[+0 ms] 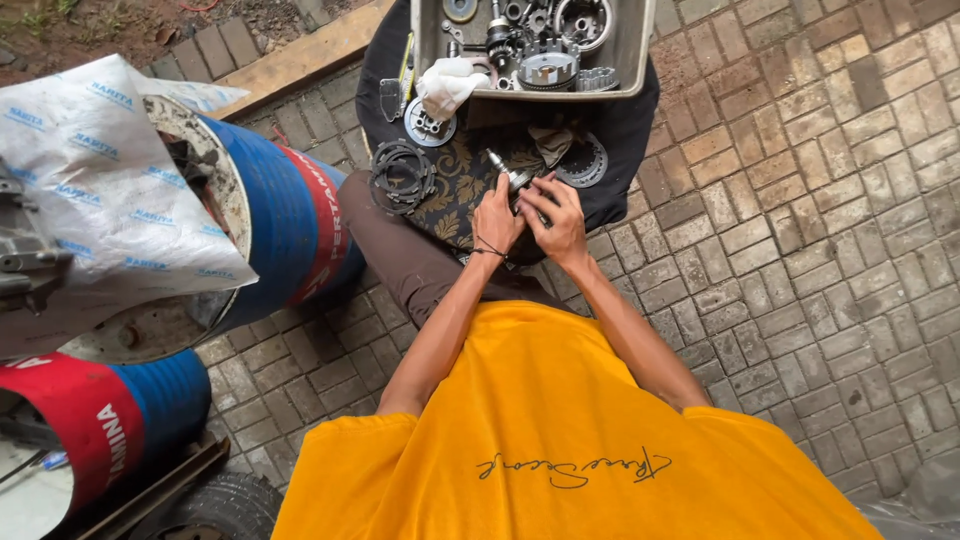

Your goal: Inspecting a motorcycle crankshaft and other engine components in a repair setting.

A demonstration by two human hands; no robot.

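Gripping metal shaft [505,172] | left hand [495,218] fingers clenched on it | right hand [560,222] fingers pinching it

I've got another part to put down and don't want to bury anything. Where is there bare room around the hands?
Free: the brick paving right of the dark cloth, and the cloth's right edge. Crowded: the grey tray full of engine parts, the stacked rings and round plate left of the left hand, the toothed disc above the right hand. Both hands hold a metal shaft.

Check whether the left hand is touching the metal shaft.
Touching: the head view shows the left hand wrapped around the metal shaft, whose tip sticks out above the fingers.
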